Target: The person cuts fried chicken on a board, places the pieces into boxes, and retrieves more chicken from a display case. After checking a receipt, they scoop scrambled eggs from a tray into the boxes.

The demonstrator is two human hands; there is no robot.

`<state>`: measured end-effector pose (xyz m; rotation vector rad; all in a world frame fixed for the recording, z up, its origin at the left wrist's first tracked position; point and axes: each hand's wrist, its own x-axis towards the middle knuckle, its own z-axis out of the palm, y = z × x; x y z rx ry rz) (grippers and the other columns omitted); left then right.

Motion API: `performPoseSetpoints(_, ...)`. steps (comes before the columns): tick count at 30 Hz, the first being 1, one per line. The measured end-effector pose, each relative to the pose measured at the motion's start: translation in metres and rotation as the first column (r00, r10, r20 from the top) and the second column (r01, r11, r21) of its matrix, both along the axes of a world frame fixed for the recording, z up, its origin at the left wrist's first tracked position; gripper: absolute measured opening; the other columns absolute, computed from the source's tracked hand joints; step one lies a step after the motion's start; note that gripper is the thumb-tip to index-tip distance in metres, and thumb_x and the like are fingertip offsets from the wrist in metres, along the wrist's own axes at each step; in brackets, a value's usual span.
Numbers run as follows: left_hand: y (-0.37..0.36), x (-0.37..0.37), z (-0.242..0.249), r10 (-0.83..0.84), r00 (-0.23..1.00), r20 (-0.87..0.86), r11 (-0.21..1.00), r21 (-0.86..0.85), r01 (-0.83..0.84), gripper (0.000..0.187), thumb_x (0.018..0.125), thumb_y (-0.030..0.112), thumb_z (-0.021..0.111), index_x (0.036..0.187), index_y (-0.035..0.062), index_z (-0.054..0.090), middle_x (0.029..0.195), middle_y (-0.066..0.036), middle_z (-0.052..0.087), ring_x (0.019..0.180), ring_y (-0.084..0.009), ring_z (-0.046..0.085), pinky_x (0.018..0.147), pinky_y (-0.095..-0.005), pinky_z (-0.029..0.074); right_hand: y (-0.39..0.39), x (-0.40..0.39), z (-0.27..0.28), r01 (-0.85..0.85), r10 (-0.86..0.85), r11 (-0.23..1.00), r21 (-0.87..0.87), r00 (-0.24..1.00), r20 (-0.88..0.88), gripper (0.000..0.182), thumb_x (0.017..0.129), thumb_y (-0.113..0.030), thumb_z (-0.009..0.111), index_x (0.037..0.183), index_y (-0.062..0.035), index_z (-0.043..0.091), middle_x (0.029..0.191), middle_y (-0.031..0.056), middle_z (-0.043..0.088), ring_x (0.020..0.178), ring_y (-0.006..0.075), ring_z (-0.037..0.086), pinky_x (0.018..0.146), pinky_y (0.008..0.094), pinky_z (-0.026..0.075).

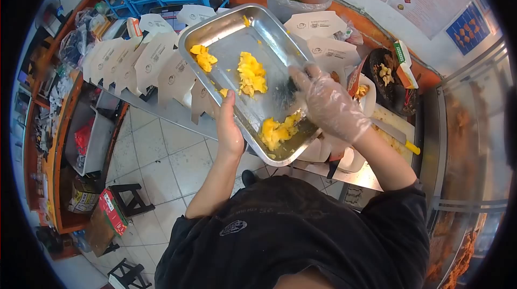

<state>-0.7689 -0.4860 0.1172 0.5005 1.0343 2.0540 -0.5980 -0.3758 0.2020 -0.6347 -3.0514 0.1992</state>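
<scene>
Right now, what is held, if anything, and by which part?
The left hand holds the metal tray by one long side, thumb over the rim. I cannot tell for the right hand.

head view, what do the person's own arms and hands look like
The left hand is ungloved; the right hand wears a clear, wrinkled plastic glove ending around the wrist. Both forearms are uncovered below the short black sleeves of a T-shirt with a pale oval logo.

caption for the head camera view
Bare left hand holding a metal tray of yellow pieces, gloved right hand over it
</scene>
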Motion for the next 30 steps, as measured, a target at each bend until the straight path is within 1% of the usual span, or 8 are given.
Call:
performPoseSetpoints(5, 0.004, 0.012, -0.003, 0.126, 0.992, 0.010, 0.992, -0.023, -0.126, 0.047, 0.093, 0.031, 0.045, 0.127, -0.0011, 0.044, 0.122, -0.011, 0.051, 0.112, -0.0199, 0.050, 0.096, -0.0340, 0.039, -0.021, 0.000, -0.003, 0.227, -0.228, 0.968, -0.109, 0.974, 0.010, 0.050, 0.084, -0.007, 0.054, 0.131, -0.0002, 0.039, 0.107, 0.0216, 0.052, 0.093, 0.0355, 0.060, 0.079, 0.0418, 0.051)
performPoseSetpoints(9, 0.010, 0.013, -0.009, 0.147, 0.987, 0.065, 0.988, -0.058, -0.144, 0.048, 0.093, 0.031, 0.046, 0.128, 0.0002, 0.043, 0.123, -0.009, 0.050, 0.115, -0.0204, 0.048, 0.097, -0.0353, 0.038, -0.047, -0.015, 0.017, 0.214, -0.188, 0.872, -0.439, 0.977, 0.103, 0.052, 0.085, -0.008, 0.052, 0.134, -0.0020, 0.035, 0.106, 0.0204, 0.052, 0.094, 0.0362, 0.059, 0.078, 0.0418, 0.050)
performPoseSetpoints(13, 0.010, 0.006, -0.004, 0.185, 0.983, -0.016, 0.982, -0.033, -0.186, 0.048, 0.092, 0.032, 0.047, 0.129, 0.0015, 0.042, 0.123, -0.009, 0.050, 0.115, -0.0206, 0.047, 0.098, -0.0356, 0.037, -0.059, -0.007, 0.026, -0.216, 0.225, 0.953, -0.211, 0.974, 0.022, 0.037, 0.086, -0.016, 0.056, 0.118, -0.0005, 0.048, 0.106, 0.0234, 0.053, 0.102, 0.0355, 0.058, 0.087, 0.0417, 0.047)
performPoseSetpoints(20, 0.018, 0.024, 0.015, 0.173, 0.983, 0.058, 0.977, -0.136, -0.164, 0.047, 0.094, 0.032, 0.045, 0.130, 0.0023, 0.042, 0.126, -0.009, 0.050, 0.115, -0.0211, 0.050, 0.098, -0.0356, 0.038, -0.028, 0.003, 0.031, -0.072, 0.112, 0.854, -0.515, 0.993, 0.047, 0.038, 0.084, -0.020, 0.059, 0.119, -0.0050, 0.053, 0.106, 0.0188, 0.055, 0.103, 0.0281, 0.057, 0.082, 0.0396, 0.047)
performPoseSetpoints(22, 0.022, 0.020, 0.008, 0.140, 0.985, 0.098, 0.983, -0.135, -0.126, 0.047, 0.094, 0.032, 0.045, 0.131, 0.0027, 0.042, 0.126, -0.009, 0.050, 0.115, -0.0214, 0.050, 0.098, -0.0359, 0.038, -0.003, -0.006, 0.015, -0.025, 0.169, 0.545, -0.838, 0.982, 0.080, 0.036, 0.086, -0.020, 0.059, 0.119, -0.0078, 0.053, 0.099, 0.0120, 0.055, 0.093, 0.0225, 0.058, 0.076, 0.0342, 0.045)
performPoseSetpoints(25, 0.024, 0.014, 0.014, 0.082, 0.994, 0.075, 0.989, -0.128, -0.072, 0.048, 0.094, 0.033, 0.046, 0.132, 0.0037, 0.042, 0.127, -0.009, 0.050, 0.118, -0.0217, 0.049, 0.099, -0.0364, 0.038, 0.014, -0.012, -0.013, -0.068, 0.026, 0.379, -0.923, 0.998, -0.063, 0.033, 0.091, -0.034, 0.056, 0.115, -0.0115, 0.051, 0.099, 0.0076, 0.050, 0.081, 0.0178, 0.054, 0.073, 0.0294, 0.044)
performPoseSetpoints(26, 0.026, 0.017, 0.021, 0.045, 0.995, 0.084, 0.990, -0.134, -0.033, 0.049, 0.094, 0.034, 0.046, 0.132, 0.0036, 0.042, 0.128, -0.009, 0.050, 0.118, -0.0220, 0.049, 0.100, -0.0366, 0.038, 0.014, -0.003, 0.001, 0.110, -0.166, 0.060, -0.992, 0.981, 0.098, 0.029, 0.093, -0.028, 0.055, 0.117, -0.0118, 0.051, 0.101, 0.0046, 0.051, 0.077, 0.0128, 0.053, 0.071, 0.0271, 0.044)
performPoseSetpoints(30, 0.036, 0.018, 0.022, 0.024, 0.996, 0.083, 0.989, -0.146, -0.012, 0.052, 0.092, 0.036, 0.048, 0.132, 0.0031, 0.042, 0.128, -0.010, 0.050, 0.117, -0.0240, 0.049, 0.100, -0.0375, 0.037, 0.014, 0.049, 0.041, 0.217, -0.576, 0.290, -0.932, 0.817, 0.011, 0.034, 0.090, -0.017, 0.053, 0.123, -0.0109, 0.050, 0.105, 0.0085, 0.056, 0.087, 0.0204, 0.057, 0.078, 0.0320, 0.045)
